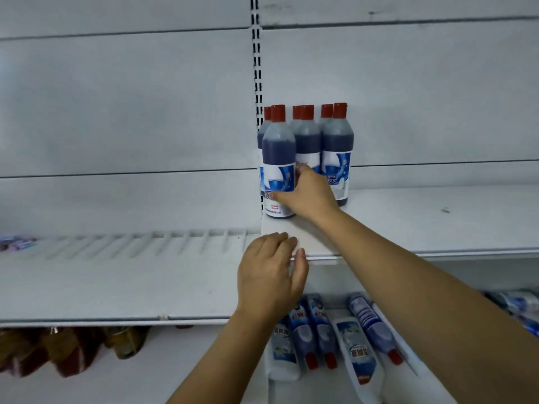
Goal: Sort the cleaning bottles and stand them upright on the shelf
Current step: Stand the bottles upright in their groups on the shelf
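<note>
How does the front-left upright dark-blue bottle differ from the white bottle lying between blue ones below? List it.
The dark-blue plastic bottle stands upright on the upper shelf; the white plastic bottle lies on its side on the lower shelf. The dark-blue bottle is being held; no hand touches the white one. Both have red caps.

Left hand (269,275) and right hand (309,193) are showing bare; left forearm (230,354) and right forearm (423,275) are running uncovered to frame edge; left thumbnail (301,252) is looking short, plain.
</note>
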Demonstrator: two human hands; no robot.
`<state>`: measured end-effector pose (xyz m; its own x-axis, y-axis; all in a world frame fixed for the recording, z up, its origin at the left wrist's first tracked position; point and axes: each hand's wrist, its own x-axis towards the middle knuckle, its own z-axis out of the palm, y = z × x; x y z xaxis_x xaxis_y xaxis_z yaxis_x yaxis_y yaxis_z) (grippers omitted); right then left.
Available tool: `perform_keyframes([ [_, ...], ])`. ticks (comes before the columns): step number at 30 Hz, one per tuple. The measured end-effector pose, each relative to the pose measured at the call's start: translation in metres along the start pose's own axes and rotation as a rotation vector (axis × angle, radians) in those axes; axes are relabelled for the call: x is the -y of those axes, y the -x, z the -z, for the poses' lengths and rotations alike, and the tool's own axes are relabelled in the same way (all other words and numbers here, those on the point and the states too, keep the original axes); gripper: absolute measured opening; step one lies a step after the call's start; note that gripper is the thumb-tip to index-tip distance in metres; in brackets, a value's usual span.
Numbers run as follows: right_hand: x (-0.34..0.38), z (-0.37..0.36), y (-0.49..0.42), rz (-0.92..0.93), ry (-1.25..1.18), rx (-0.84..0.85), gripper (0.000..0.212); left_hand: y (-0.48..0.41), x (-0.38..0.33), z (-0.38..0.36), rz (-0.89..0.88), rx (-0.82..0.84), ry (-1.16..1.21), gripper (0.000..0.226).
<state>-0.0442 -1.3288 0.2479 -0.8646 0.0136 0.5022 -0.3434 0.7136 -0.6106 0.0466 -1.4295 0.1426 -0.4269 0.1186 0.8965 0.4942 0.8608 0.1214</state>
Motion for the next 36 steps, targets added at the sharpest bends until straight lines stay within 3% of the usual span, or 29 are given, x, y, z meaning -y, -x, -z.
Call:
perform_keyframes([
  [4, -0.002, 0.004, -0.005, 0.005, 0.072, 0.034, 0.059, 0.001, 0.001, -0.001, -0.014, -0.023, -0.003, 0.031],
  [9, -0.003, 0.005, -0.007, -0.009, 0.086, -0.001, 0.074, 0.001, 0.0, -0.001, -0.009, -0.019, -0.014, 0.033],
  [14, 0.0, 0.003, -0.012, 0.01, 0.117, 0.073, 0.048, 0.001, 0.002, -0.002, -0.018, -0.021, -0.006, 0.033],
  [18, 0.006, 0.002, -0.015, 0.017, 0.203, 0.134, 0.039, 0.001, 0.002, -0.002, -0.014, -0.022, -0.006, 0.032],
  [25, 0.007, -0.005, -0.012, 0.038, 0.299, 0.045, 0.061, 0.0, 0.002, -0.002, -0.032, -0.032, -0.007, 0.032],
  [36, -0.011, -0.012, -0.017, -0.047, 0.353, 0.032, 0.045, 0.001, 0.001, -0.002, -0.016, -0.016, 0.011, 0.03],
])
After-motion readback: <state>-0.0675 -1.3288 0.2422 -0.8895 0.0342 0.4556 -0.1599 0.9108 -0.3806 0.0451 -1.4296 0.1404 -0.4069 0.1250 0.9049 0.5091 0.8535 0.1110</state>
